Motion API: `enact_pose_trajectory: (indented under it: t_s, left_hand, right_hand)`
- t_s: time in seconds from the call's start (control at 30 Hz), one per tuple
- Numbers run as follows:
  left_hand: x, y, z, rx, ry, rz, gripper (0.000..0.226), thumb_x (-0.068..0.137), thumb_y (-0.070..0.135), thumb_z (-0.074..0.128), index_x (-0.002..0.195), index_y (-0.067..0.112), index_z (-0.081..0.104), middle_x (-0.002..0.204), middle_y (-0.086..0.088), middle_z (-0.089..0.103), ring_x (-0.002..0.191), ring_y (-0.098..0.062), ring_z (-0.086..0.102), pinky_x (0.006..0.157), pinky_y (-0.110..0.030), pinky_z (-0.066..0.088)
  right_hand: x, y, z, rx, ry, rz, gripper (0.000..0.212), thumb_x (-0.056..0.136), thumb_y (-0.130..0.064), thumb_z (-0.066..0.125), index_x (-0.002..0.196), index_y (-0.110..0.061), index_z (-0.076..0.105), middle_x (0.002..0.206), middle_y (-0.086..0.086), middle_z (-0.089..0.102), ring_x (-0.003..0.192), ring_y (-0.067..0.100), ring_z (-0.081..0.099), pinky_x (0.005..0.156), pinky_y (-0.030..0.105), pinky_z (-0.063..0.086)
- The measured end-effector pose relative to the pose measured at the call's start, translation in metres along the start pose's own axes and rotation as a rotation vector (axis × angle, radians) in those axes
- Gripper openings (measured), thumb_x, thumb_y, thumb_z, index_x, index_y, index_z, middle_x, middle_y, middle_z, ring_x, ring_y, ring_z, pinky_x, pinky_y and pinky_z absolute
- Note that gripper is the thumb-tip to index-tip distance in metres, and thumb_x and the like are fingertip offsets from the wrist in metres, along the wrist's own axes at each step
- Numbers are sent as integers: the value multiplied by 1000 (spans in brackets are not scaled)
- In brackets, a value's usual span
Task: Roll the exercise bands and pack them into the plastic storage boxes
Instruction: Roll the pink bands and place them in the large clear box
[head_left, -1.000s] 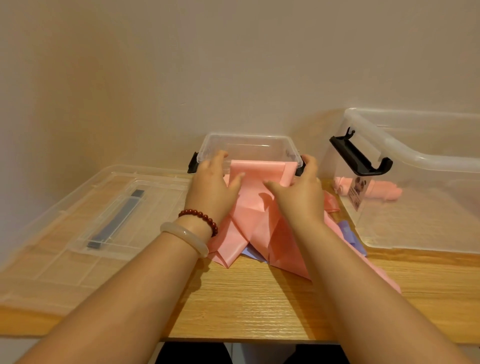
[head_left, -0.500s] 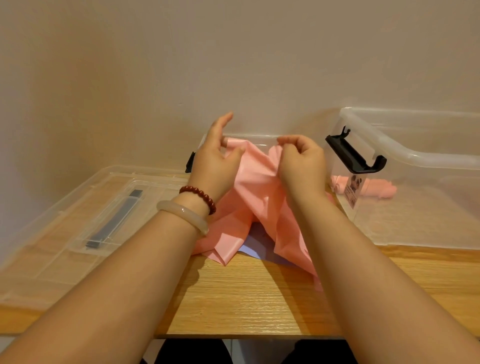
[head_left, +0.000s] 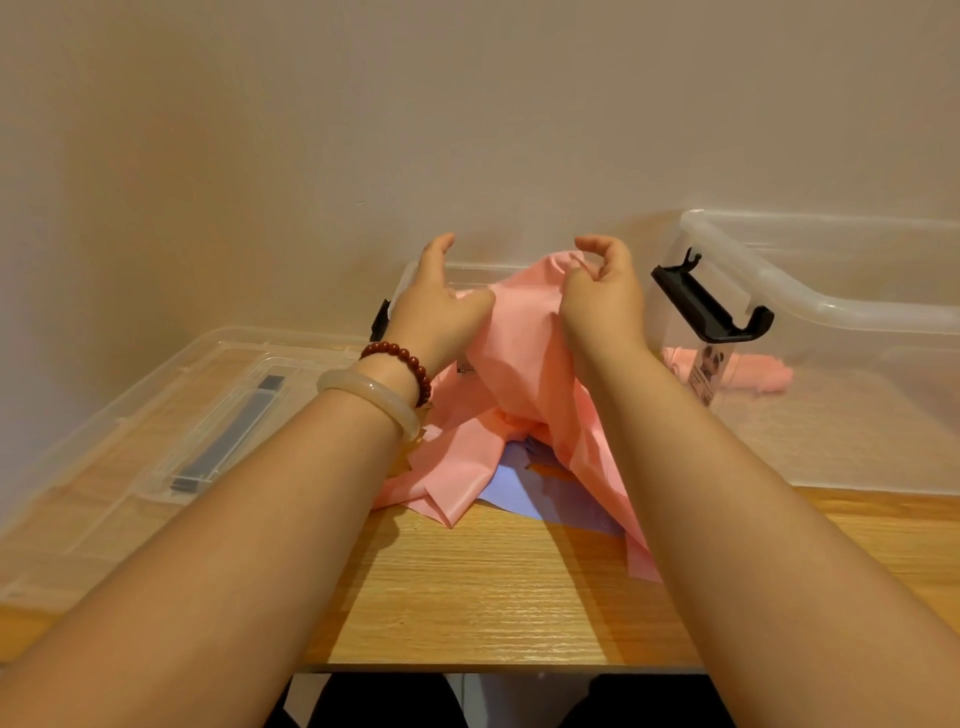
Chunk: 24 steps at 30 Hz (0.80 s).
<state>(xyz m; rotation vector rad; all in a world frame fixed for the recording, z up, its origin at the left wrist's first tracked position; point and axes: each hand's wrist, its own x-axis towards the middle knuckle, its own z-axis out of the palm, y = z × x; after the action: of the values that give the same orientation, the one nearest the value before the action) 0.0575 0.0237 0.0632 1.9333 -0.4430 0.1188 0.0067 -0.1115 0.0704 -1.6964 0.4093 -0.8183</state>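
Both hands are raised over the back of the table with a pink band (head_left: 519, 364) between them. The right hand (head_left: 605, 296) has its fingers curled and pinches the bunched top edge of the band, the forefinger hooked above the rest. The left hand (head_left: 441, 306) is mostly open: its fingers point up and only bend slightly at the tips, and the thumb lies against the band's left fold. Whether the fingers behind also grip it cannot be told.

The pink band hangs from the hands in loose creased folds, and its lower ends spread on the table. A purple band (head_left: 524, 488) lies flat under it, showing between the pink tails.

Just behind the hands stands a small clear box (head_left: 483, 268), largely hidden, with a black latch (head_left: 382, 322) at its left end. To the right is a large clear box (head_left: 831, 306), open, its black clip (head_left: 706, 306) sticking out toward the right hand. A rolled pink band (head_left: 753, 371) lies on its floor near the left wall.

To the left a clear lid (head_left: 130, 441) lies flat, with a dark handle strip (head_left: 234, 431) set in it. The left wrist wears a red bead bracelet (head_left: 402, 364) and a pale bangle (head_left: 374, 395).

All this rests on a wooden table (head_left: 493, 587) pushed against a plain pale wall (head_left: 467, 104). Bare wood runs between the forearms to the near edge; lid and large box flank it.
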Motion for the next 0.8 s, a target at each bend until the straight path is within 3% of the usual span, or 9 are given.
enact_pose_trajectory:
  t_s: [0.1, 0.17, 0.27, 0.4, 0.47, 0.53, 0.6, 0.7, 0.8]
  left_hand:
    - [-7, -6, 0, 50, -40, 42, 72, 87, 12, 51, 149, 36, 21, 63, 4, 46, 55, -11, 45, 52, -20, 41]
    - [-6, -7, -3, 65, 44, 76, 66, 89, 12, 50, 147, 35, 27, 69, 4, 47, 60, -11, 47, 57, -22, 40]
    - [4, -4, -10, 44, 183, 92, 56, 92, 11, 52, 143, 29, 38, 88, 0, 57, 75, -10, 55, 68, -23, 47]
    - [15, 5, -10, 57, 236, 139, 47, 93, 13, 53, 139, 22, 45, 90, 9, 57, 87, -10, 55, 83, -25, 47]
    - [17, 4, -7, 218, 140, 158, 48, 96, 21, 52, 142, 21, 40, 91, 9, 56, 90, -12, 53, 86, -27, 46]
    - [17, -3, -5, 457, 59, 179, 53, 97, 33, 50, 145, 21, 34, 102, -2, 61, 98, -22, 57, 89, -37, 51]
    - [17, -14, -5, 589, 50, 172, 54, 97, 39, 48, 146, 22, 33, 114, -8, 62, 108, -30, 57, 89, -46, 52]
    - [7, -22, -6, 560, 159, 251, 47, 97, 32, 48, 141, 18, 41, 117, -6, 62, 114, -31, 50, 95, -43, 46]
    - [-13, -28, -3, 363, 324, 401, 35, 95, 19, 52, 129, 13, 54, 97, -1, 59, 99, -24, 50, 89, -38, 45]
  right_hand:
    - [2, 8, 0, -139, -27, 3, 20, 98, -19, 48, 117, -18, 56, 102, 0, 60, 91, 18, 57, 75, 27, 46]
    - [2, 12, 0, -169, -2, 6, 17, 97, -15, 51, 109, -17, 63, 99, -1, 62, 94, 18, 59, 81, 28, 48]
    - [2, 9, -1, -178, 91, 10, 18, 98, -17, 52, 104, -16, 69, 94, 0, 65, 88, 16, 60, 73, 21, 41]
    - [8, 2, -2, -313, 110, 32, 27, 102, -25, 45, 101, -15, 70, 89, 1, 60, 86, 22, 57, 67, 24, 31]
    - [11, 6, 2, -403, 36, 55, 30, 102, -29, 44, 99, -15, 70, 100, 8, 64, 100, 32, 60, 71, 28, 35]
    - [9, 9, 4, -449, 21, 68, 32, 101, -34, 46, 115, -16, 68, 124, 9, 57, 119, 33, 49, 83, 31, 40]
    - [0, 11, 3, -451, 71, 47, 34, 99, -35, 50, 127, -18, 60, 135, 5, 46, 126, 28, 38, 99, 35, 36]
    - [-19, 19, -2, -376, 229, -8, 26, 93, -37, 61, 111, -19, 54, 127, 5, 45, 120, 26, 39, 93, 32, 32]
    - [-37, 31, -1, -247, 254, 46, 38, 86, -44, 68, 96, -17, 43, 109, 3, 49, 105, 25, 46, 83, 32, 35]
